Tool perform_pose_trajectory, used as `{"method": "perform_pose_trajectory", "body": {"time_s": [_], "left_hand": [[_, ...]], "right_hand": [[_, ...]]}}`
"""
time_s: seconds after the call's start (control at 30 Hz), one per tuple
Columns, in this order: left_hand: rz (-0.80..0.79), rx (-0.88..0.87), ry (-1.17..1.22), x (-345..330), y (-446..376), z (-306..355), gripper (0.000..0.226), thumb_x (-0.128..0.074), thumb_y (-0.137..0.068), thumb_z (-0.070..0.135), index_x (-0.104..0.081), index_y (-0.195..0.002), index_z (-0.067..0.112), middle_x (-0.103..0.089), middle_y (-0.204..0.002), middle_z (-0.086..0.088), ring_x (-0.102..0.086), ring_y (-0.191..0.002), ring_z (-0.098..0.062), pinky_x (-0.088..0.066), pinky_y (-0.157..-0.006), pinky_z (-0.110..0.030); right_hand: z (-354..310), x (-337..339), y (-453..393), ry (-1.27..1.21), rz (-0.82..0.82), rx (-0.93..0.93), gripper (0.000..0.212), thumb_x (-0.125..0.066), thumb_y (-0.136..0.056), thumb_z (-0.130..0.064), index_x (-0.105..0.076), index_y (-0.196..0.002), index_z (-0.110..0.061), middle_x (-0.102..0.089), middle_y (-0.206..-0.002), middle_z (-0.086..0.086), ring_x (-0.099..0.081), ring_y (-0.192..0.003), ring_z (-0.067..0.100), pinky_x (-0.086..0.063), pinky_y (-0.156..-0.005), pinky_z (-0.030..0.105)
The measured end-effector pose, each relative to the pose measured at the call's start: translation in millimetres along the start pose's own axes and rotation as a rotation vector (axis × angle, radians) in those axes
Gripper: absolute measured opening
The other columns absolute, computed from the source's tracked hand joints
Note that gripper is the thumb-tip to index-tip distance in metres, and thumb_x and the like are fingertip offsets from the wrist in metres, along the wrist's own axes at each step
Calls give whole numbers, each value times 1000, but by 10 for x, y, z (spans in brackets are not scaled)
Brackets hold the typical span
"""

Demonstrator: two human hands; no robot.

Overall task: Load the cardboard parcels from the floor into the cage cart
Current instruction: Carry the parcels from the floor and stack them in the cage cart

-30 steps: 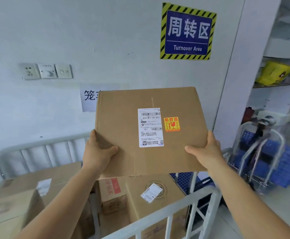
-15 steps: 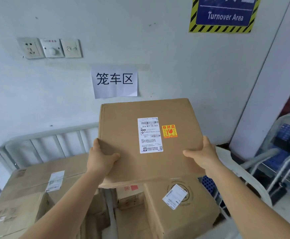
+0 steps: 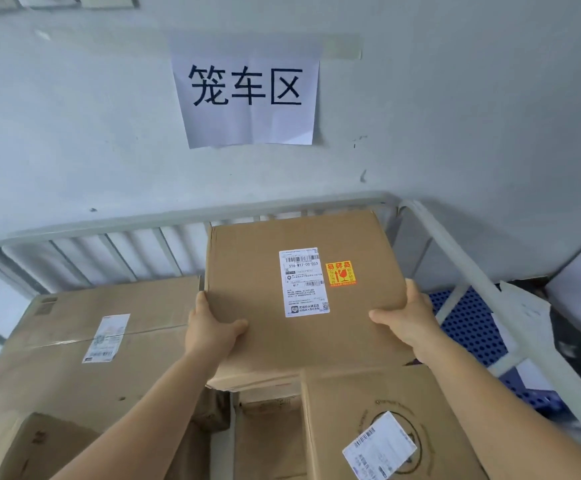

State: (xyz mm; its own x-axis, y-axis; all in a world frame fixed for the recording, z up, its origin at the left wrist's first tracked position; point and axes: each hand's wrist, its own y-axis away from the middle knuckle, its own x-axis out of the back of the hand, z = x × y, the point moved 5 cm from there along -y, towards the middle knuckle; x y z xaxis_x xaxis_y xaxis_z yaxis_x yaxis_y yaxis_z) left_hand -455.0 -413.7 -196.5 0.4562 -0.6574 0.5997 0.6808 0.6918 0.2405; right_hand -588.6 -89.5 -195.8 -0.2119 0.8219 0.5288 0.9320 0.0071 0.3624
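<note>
Over the cage cart (image 3: pixel 431 237), both hands grip one parcel (image 3: pixel 282 306): left hand (image 3: pixel 209 332) and right hand (image 3: pixel 408 320) have fingers curled round its side edges, above the boxes (image 3: pixel 91 341) already loaded.

1. Cage cart (image 3: pixel 462 258) — grey barred rails, set against the wall.
2. Inside, left: large parcel (image 3: pixel 85 341), white label on top.
3. Inside, right: parcel with round print (image 3: pixel 368 410) — label tilted.

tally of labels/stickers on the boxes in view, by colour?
White shipping labels: 3 — held box, big left box, near right box
Orange fragile sticker: 1, on the held box
Total: 4
</note>
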Motion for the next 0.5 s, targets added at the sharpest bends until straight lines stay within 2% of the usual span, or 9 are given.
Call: {"method": "perform_pose_trajectory", "body": {"time_s": [0.17, 0.3, 0.4, 0.5], "left_hand": [[-8, 63, -24, -331, -492, -125, 88, -79, -74, 21, -28, -146, 17, -47, -136, -7, -52, -116, -27, -45, -88, -36], [-18, 104, -52, -552, -813, -234, 96, -78, -74, 26, -20, -150, 21, -43, -141, -3, -50, -121, -26, -47, -96, -43], [-31, 141, -82, -706, -943, -367, 99, -79, -72, 31, -17, -150, 23, -42, -142, -3, -50, -122, -26, -46, -99, -47], [-56, 183, -98, -858, -968, -525, 99, -78, -74, 29, -17, -151, 21, -42, -142, -4, -50, -121, -25, -47, -98, -43]], "right_hand": [[70, -301, -657, 23, -73, -20, 69, -80, -73, -27, -41, -130, -28, -39, -124, 3, -50, -110, 29, -48, -94, 55], [187, -531, -1099, 45, -108, -38, 70, -80, -71, -28, -40, -129, -31, -41, -128, 3, -51, -111, 29, -48, -93, 55], [321, -665, -1299, 61, -121, -55, 69, -80, -73, -27, -41, -129, -29, -42, -128, 4, -52, -109, 28, -50, -92, 51], [516, -775, -1387, 72, -148, -96, 73, -79, -75, -25, -38, -135, -28, -38, -130, 4, -51, -107, 26, -48, -88, 46]]}}
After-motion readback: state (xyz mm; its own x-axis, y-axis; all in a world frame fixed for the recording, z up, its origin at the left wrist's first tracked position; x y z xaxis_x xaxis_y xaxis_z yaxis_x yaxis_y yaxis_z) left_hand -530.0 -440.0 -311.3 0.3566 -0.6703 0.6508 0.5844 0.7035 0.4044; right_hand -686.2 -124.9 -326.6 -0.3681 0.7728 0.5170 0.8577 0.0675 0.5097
